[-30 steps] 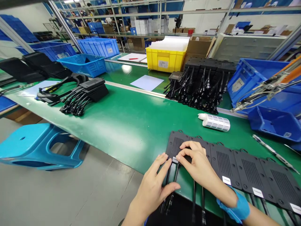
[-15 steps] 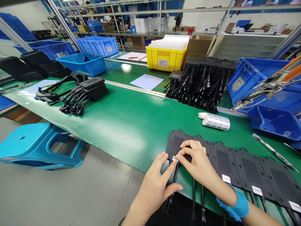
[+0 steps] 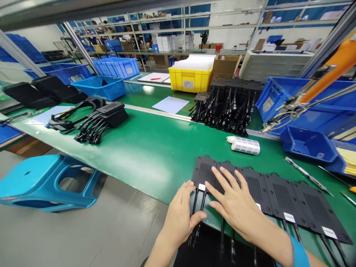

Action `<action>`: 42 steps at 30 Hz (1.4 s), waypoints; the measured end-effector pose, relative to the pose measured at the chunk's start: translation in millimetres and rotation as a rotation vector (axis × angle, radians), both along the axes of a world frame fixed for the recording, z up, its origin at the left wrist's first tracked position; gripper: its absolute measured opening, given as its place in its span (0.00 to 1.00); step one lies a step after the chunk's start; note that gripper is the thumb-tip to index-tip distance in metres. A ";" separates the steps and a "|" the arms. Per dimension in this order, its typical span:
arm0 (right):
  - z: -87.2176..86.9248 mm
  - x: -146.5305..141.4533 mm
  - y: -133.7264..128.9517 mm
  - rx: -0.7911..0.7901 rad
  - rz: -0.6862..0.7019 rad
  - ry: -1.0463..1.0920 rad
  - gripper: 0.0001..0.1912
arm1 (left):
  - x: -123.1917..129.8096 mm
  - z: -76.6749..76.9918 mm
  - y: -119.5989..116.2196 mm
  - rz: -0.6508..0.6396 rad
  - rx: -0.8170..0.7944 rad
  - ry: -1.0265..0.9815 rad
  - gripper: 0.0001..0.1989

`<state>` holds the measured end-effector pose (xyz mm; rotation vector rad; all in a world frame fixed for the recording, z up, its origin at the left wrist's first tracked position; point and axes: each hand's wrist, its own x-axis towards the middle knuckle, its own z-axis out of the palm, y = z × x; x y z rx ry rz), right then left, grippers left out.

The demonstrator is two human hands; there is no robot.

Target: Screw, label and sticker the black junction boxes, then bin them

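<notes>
Several flat black ribbed boxes (image 3: 318, 207) lie side by side along the bench's near edge, cables hanging toward me. The leftmost black box (image 3: 203, 170) carries a small white label (image 3: 201, 187) flat on its lower edge. My left hand (image 3: 180, 213) is open, its fingertips at that box's lower left corner and its thumb apart. My right hand (image 3: 236, 202) is open too, fingers spread over the second box and the forefinger tip close to the label. It partly covers the second and third boxes. A blue wristband (image 3: 298, 252) circles my right wrist.
Beyond the boxes lie a roll of labels (image 3: 245, 145) and a pen-like tool (image 3: 308, 175). Stacked cabled boxes (image 3: 226, 107), a yellow bin (image 3: 190, 79) and blue bins (image 3: 307, 144) stand farther back. An orange-handled tool (image 3: 328, 74) hangs at right. A blue stool (image 3: 41, 178) is at left.
The right hand has gone from pinching at the label to spread fingers, leaving the label uncovered on the leftmost box. My left forefinger has drawn back from the label. The view has shifted slightly.
</notes>
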<state>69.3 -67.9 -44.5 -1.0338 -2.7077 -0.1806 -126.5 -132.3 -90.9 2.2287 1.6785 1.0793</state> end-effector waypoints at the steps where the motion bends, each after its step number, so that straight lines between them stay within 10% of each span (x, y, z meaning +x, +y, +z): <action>1: 2.1 9.7 0.1 0.020 -0.026 0.014 0.21 | 0.3 2.3 0.4 0.016 -0.029 -0.012 0.29; 11: -33.1 190.3 -22.3 0.003 -0.687 0.117 0.36 | 9.5 10.5 26.9 0.083 -0.012 0.242 0.23; 17: -45.3 195.1 -41.8 -0.159 -0.796 0.211 0.35 | 60.0 44.7 53.8 0.134 -0.098 0.770 0.30; 22: -33.8 200.0 -44.4 -0.185 -0.859 0.365 0.29 | 156.4 86.0 82.1 -0.298 -0.202 0.771 0.44; 29: -14.8 246.3 -62.4 -0.692 -0.752 1.113 0.34 | 243.2 78.2 118.1 -0.585 -0.317 0.750 0.69; 35: -32.7 250.9 -67.9 -0.843 -0.688 1.480 0.42 | 229.7 90.7 117.4 -0.730 -0.288 0.339 0.72; 42: -42.4 239.8 -67.6 -0.268 -0.817 0.860 0.25 | 192.3 78.8 113.3 -0.789 -0.369 0.217 0.69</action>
